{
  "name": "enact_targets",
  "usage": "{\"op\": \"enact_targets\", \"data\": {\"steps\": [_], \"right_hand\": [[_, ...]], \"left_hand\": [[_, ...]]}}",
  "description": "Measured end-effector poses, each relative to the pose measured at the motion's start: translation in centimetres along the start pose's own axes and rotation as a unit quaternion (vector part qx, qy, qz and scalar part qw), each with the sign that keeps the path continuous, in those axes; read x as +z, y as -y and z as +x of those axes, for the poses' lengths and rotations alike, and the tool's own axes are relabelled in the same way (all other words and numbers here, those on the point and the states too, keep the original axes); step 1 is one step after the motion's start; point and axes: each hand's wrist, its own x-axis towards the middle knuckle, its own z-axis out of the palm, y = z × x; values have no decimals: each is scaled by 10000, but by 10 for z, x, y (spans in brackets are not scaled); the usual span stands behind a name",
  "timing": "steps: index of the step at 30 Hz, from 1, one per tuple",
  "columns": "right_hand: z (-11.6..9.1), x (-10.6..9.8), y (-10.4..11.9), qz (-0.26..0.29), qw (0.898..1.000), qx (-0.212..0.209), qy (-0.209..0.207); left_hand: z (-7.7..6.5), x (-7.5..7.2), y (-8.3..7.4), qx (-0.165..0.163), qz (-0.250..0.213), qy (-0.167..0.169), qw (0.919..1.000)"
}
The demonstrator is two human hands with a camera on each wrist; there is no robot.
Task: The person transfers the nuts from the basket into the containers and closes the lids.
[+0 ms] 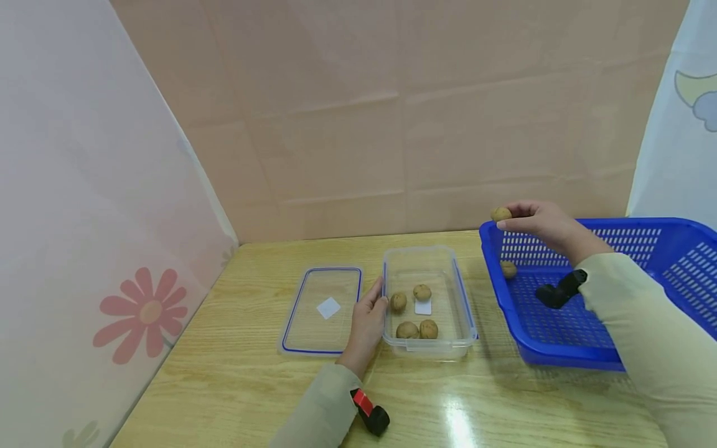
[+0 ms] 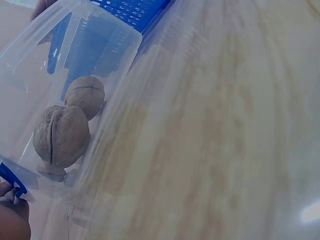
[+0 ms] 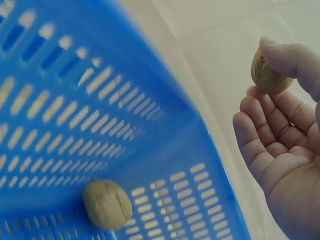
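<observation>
We pinch walnut (image 1: 501,214) in right hand (image 1: 540,225) near basket (image 1: 562,353), right of box (image 1: 431,343); left hand (image 1: 370,316) grips box's left rim. Four nuts (image 1: 422,292) inside box, lid (image 1: 312,327) to its left.

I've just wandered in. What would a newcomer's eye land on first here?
Probably the bright blue basket at the right of the wooden table. At its far left corner, the right hand pinches a walnut. Next might come the big reddish flower on the pale backdrop at left.
</observation>
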Motion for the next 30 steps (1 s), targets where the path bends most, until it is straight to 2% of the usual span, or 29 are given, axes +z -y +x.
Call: {"op": "enact_targets", "data": {"steps": [8, 17, 30], "right_hand": [[3, 12, 9, 456, 9979, -381, 264], [5, 26, 22, 736, 9948, -600, 376], [5, 55, 46, 1072, 9872, -888, 776]], "left_hand": [[0, -1, -1, -88, 20, -14, 10000], [0, 0, -2, -92, 26, -47, 9999], [2, 0, 0, -78, 1, -70, 9999]]}}
